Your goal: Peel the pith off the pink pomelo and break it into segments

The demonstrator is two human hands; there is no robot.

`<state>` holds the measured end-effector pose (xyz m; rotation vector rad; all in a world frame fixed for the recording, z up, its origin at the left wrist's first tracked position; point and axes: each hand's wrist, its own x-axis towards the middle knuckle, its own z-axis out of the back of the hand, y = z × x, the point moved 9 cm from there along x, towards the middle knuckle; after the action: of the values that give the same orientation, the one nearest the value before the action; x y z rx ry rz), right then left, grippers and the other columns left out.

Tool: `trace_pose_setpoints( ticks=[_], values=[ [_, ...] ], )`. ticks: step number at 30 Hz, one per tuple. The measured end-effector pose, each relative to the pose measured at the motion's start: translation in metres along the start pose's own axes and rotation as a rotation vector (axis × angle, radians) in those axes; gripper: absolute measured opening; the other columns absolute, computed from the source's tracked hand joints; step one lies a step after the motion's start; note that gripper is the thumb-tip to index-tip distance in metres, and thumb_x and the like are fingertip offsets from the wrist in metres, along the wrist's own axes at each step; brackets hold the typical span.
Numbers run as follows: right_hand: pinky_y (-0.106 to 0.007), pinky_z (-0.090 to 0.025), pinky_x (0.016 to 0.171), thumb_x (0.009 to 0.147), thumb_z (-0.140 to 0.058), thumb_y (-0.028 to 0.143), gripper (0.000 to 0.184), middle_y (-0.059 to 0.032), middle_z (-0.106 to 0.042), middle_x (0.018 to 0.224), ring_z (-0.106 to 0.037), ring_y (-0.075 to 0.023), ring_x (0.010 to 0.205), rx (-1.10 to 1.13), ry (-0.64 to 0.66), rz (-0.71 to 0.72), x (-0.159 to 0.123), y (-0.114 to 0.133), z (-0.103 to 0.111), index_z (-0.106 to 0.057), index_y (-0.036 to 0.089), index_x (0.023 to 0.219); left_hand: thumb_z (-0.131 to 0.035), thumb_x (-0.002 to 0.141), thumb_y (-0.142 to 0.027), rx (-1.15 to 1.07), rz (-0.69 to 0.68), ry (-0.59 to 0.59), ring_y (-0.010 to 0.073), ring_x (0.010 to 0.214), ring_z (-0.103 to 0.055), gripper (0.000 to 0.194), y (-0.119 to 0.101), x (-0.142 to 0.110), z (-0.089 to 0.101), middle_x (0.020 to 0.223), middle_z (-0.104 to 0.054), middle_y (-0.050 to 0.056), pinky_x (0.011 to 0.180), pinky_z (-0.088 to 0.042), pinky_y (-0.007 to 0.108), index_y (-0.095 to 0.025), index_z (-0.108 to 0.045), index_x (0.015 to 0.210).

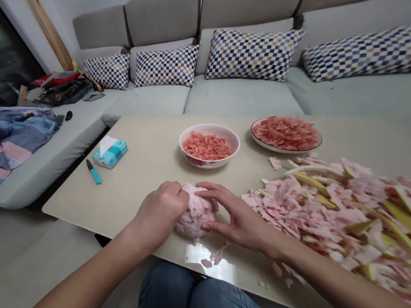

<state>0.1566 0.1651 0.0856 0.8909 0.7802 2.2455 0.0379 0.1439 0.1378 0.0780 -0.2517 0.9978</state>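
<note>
A peeled pomelo, still coated in rough pinkish-white pith, rests on the table near its front edge. My left hand is closed against its left side, with the fingertips hidden. From the right, my right hand grips the fruit, thumb low and fingers over the top. A heap of pomelo peel, thick yellow-green rinds and torn pink pith, spreads to the right of my right hand. Beyond the fruit stand a white bowl of pink pomelo flesh and a dark-rimmed plate piled with larger pieces.
At the table's left lie a blue tissue pack and a small knife with a turquoise handle. Pith scraps lie near the front edge. Behind the table runs a grey sofa with checked cushions.
</note>
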Motion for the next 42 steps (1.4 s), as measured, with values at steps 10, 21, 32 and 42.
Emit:
trace_pose_setpoints(
  ticks=[10,21,32,42],
  values=[
    [-0.048,-0.044,0.109,0.08,-0.071,0.016,0.046,-0.0125,-0.053,0.141,-0.049,-0.0259,0.134,0.036,0.042,0.054,0.002,0.02,-0.004,-0.057,0.026,0.123,-0.048,0.09,-0.006,0.234,-0.119,-0.232,0.024,0.08,-0.063,0.019,0.012,0.024,0.034,0.083,-0.068,0.011,0.069,-0.053,0.034,-0.013,-0.064,0.084],
    [-0.055,-0.048,0.107,0.088,-0.053,0.012,0.055,-0.0128,-0.049,0.145,-0.048,-0.0288,0.135,-0.205,-0.282,-0.049,-0.065,0.036,0.003,-0.045,0.03,0.139,-0.065,0.079,-0.019,-0.932,0.414,-0.161,0.0117,0.067,-0.061,0.012,0.027,0.067,0.009,0.085,-0.073,0.002,0.061,-0.048,0.022,-0.018,-0.073,0.088],
    [-0.041,-0.062,0.089,0.088,-0.054,0.012,0.029,-0.0114,-0.069,0.119,-0.063,-0.0288,0.12,-0.536,-0.196,0.132,-0.147,0.094,0.071,-0.061,0.026,0.111,-0.06,0.087,-0.017,-1.189,0.256,0.104,0.0193,0.09,-0.072,0.018,-0.073,0.148,-0.039,0.094,-0.078,0.011,0.092,-0.052,0.035,-0.012,-0.076,0.09],
    [-0.039,-0.06,0.085,0.09,-0.047,0.005,0.022,-0.0099,-0.071,0.103,-0.066,-0.0239,0.104,-0.407,-0.18,0.176,-0.079,0.105,0.049,-0.062,0.02,0.097,-0.073,0.077,-0.027,-1.211,0.297,-0.113,0.0178,0.078,-0.072,0.023,0.014,0.084,-0.017,0.088,-0.077,0.009,0.08,-0.057,0.035,-0.013,-0.071,0.095]
  ],
)
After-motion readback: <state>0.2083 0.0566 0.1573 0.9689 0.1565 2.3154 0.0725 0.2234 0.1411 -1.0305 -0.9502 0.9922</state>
